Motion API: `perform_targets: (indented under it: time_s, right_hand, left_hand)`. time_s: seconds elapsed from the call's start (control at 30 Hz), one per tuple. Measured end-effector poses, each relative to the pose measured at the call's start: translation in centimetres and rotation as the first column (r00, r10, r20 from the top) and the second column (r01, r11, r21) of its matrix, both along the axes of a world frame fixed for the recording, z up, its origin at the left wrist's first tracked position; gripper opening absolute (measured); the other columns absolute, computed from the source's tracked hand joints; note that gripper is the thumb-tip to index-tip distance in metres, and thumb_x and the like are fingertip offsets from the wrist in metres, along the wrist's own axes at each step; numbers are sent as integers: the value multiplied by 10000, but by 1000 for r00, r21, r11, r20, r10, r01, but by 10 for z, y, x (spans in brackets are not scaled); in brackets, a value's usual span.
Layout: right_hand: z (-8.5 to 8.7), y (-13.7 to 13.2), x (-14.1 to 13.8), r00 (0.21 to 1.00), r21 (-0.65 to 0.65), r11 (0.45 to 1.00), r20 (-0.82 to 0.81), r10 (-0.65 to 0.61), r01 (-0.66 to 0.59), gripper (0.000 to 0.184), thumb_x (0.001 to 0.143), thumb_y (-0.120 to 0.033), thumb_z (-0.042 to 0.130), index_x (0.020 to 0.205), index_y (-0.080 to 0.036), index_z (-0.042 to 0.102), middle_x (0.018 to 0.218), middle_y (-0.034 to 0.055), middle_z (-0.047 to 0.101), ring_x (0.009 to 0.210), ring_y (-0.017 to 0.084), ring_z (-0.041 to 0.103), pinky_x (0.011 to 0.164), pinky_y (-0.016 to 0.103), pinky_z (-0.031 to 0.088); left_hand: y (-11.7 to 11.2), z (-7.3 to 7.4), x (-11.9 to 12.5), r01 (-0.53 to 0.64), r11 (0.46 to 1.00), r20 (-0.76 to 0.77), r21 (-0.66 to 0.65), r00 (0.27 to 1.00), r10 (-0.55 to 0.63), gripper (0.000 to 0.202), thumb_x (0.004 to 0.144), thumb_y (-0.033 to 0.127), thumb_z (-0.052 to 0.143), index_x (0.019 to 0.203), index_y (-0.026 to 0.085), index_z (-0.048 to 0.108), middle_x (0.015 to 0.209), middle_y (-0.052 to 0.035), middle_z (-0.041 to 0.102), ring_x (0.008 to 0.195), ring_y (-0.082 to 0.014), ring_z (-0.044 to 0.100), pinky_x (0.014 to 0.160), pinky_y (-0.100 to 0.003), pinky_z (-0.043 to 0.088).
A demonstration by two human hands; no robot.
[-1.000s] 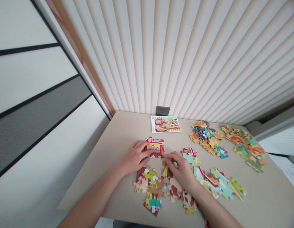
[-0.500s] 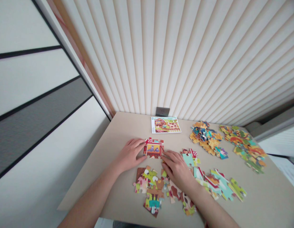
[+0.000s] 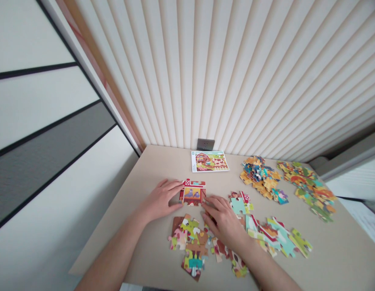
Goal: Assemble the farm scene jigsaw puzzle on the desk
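Note:
A small joined section of jigsaw puzzle (image 3: 192,193), showing a red barn window with two grey-blue birds, lies flat on the table. My left hand (image 3: 161,201) is at its left edge, fingers stretched to the upper left corner and thumb apart near the lower left one. On the opposite side, my right hand (image 3: 221,215) has its fingers bent, with the tips against the section's lower right edge. Loose farm-picture puzzle pieces (image 3: 190,242) lie below the section, some partly covered by my right hand and forearm.
Behind the section lies a printed picture card (image 3: 210,161) of a farm. Other pieces (image 3: 240,203) and an overlapping row (image 3: 278,234) are to the right. Two piles, one blue and orange (image 3: 261,176), one green and orange (image 3: 308,188), sit farther back. A wall socket (image 3: 206,144) adjoins the table (image 3: 151,169).
The view has shifted slightly. Both hands stay beside the barn section, which keeps nearly the same place on the table. Nothing has visibly been picked up or let go.

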State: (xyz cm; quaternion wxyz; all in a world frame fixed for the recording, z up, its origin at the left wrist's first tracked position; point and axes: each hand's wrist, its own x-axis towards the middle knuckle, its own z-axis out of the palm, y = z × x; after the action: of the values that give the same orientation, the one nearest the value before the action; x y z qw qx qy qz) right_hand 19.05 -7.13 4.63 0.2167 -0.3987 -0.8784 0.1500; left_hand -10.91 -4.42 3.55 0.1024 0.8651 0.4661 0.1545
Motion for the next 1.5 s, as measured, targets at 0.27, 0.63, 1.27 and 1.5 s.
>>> perform_targets:
  time_s: [0.27, 0.63, 1.27, 1.5]
  right_hand:
    - [-2, 0, 0, 1000, 21, 1000, -12, -1, 1, 352, 967, -202, 625, 1304, -282, 687, 1265, 106, 681, 1209, 292, 615, 1038, 510, 517]
    - [30, -13, 1, 1000, -35, 999, 2, 31, -31, 285, 994, -183, 580, 1246, -261, 689, 1269, 106, 683, 1194, 287, 622, 1010, 489, 521]
    - [1, -130, 171, 927, 61, 930, 77, -367, 363, 306, 987, -384, 645, 1277, -311, 709, 1125, 83, 728, 1048, 273, 702, 884, 402, 604]
    - [-21, -157, 171, 920, -33, 926, 133, -369, 377, 450, 929, -475, 717, 1357, -345, 667, 1137, 79, 692, 977, 257, 687, 819, 375, 604]
  left_hand:
    - [2, 3, 0, 21, 1000, 26, -2, 999, -21, 564, 928, 431, 705, 1452, 286, 558, 1480, -81, 584, 1380, -259, 526, 1205, -481, 363]
    - [6, 4, -3, 20, 1000, 39, 17, 999, -21, 471, 1012, 389, 588, 1465, 267, 537, 1465, -95, 588, 1358, -257, 539, 1169, -479, 411]
    - [-120, -16, 20, -22, 995, -9, 99, 1000, 23, 592, 973, 379, 628, 1533, 262, 477, 1522, -66, 538, 1386, -272, 508, 1151, -429, 472]
    - [-126, -38, 19, -42, 986, -3, 159, 999, 43, 659, 956, 385, 650, 1567, 274, 430, 1568, -61, 497, 1427, -287, 473, 1205, -462, 410]
